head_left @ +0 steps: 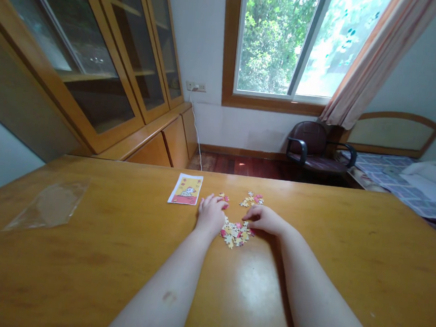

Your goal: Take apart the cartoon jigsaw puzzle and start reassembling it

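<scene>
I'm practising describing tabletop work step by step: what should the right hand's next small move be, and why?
Probably to slide one piece from the near pile of puzzle pieces to the smaller group beyond: the right hand is at the pile's right edge, close to both, while the left hand is at its left.

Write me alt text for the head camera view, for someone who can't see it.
A person's left hand and right hand flank a pile of jigsaw pieces on a wooden table, with smaller clusters beyond. To the left lie a picture card and a clear plastic bag.
</scene>
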Demonstrator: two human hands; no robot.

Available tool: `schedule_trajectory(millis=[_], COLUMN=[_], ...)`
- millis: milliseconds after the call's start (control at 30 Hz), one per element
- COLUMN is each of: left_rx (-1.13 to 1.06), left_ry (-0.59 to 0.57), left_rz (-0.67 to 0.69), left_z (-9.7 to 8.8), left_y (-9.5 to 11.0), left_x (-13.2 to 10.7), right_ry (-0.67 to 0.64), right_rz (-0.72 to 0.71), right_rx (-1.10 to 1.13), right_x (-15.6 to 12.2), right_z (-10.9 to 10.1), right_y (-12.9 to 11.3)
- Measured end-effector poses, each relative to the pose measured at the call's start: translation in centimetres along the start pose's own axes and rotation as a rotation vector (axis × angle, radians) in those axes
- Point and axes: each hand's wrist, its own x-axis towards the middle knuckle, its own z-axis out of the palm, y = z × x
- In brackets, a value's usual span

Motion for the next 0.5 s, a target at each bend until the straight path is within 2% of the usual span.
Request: schedule_trajectory(millis=[133, 300, 400, 500], left_rx=[-0.01, -0.032, -0.045, -0.068], left_ry=[0.011, 0.015, 0.001, -0.049], left_rz=[-0.007, -0.012, -0.006, 0.057], left_z=[0.0, -0.1, 0.0, 0.2], left_y=[0.1, 0.2, 0.2, 0.2], left_x=[0.0, 0.0, 0.0, 0.0], right_ry=[-0.023, 0.003, 0.206, 0.458], right_rz=[0.001, 0.085, 0.151, 0.165], right_rx=[0.002, 0.144, 0.117, -0.134], right_x=[0.1, 0.0, 0.1, 0.4], right_z=[0.0, -0.1, -0.3, -0.5], right_y=[-0.3, 0.1, 0.8, 1.2])
